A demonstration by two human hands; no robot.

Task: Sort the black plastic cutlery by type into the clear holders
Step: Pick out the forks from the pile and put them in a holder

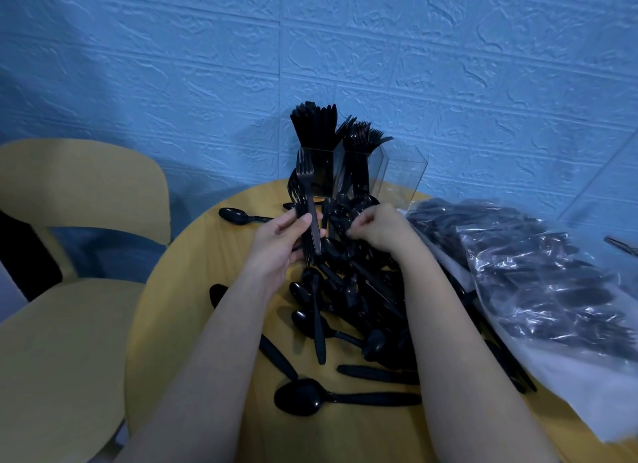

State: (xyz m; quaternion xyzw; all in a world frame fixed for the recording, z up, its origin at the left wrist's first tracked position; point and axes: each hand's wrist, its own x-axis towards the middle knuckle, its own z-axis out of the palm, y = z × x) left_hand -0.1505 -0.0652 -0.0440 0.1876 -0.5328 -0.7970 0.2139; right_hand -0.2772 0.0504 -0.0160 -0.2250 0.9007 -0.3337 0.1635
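Chair [69,200] far left. Left hand [279,241] grips a bundle of forks [305,200], tines up, fingers curled round the handles. Right hand [376,227] is curled into the cutlery pile [345,297] on the table [193,290], probably pinching a piece; hard to tell. Holders [359,165] behind hold knives and forks. Bag [538,276] of cutlery right. No readable text.
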